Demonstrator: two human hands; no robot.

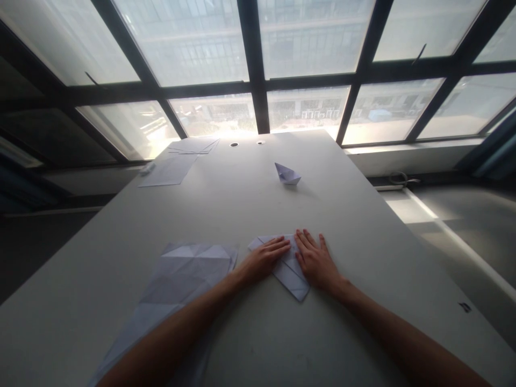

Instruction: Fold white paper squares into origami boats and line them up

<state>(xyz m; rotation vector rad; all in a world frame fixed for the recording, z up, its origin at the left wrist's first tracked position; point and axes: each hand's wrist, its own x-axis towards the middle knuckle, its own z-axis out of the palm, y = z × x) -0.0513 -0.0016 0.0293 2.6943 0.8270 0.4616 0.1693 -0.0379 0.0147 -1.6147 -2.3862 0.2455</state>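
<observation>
A folded sheet of white paper (293, 275) lies flat on the table, its lower corner pointing toward me. My left hand (265, 257) rests on its left part, fingers stretched out and pointing right. On its right side lies my right hand (316, 262), flat with the fingers spread and pointing away from me. The two hands are close together, and both cover parts of the paper. Under and beside my left forearm are creased paper sheets (181, 274). Farther back stands a folded paper boat (287, 175).
The white table (226, 209) reaches to the window wall. Flat sheets of paper (169, 169) lie at its far left, with a small crumpled item (147, 169) beside them. Two round holes are near the far edge. A small dark mark (465, 307) shows at the right.
</observation>
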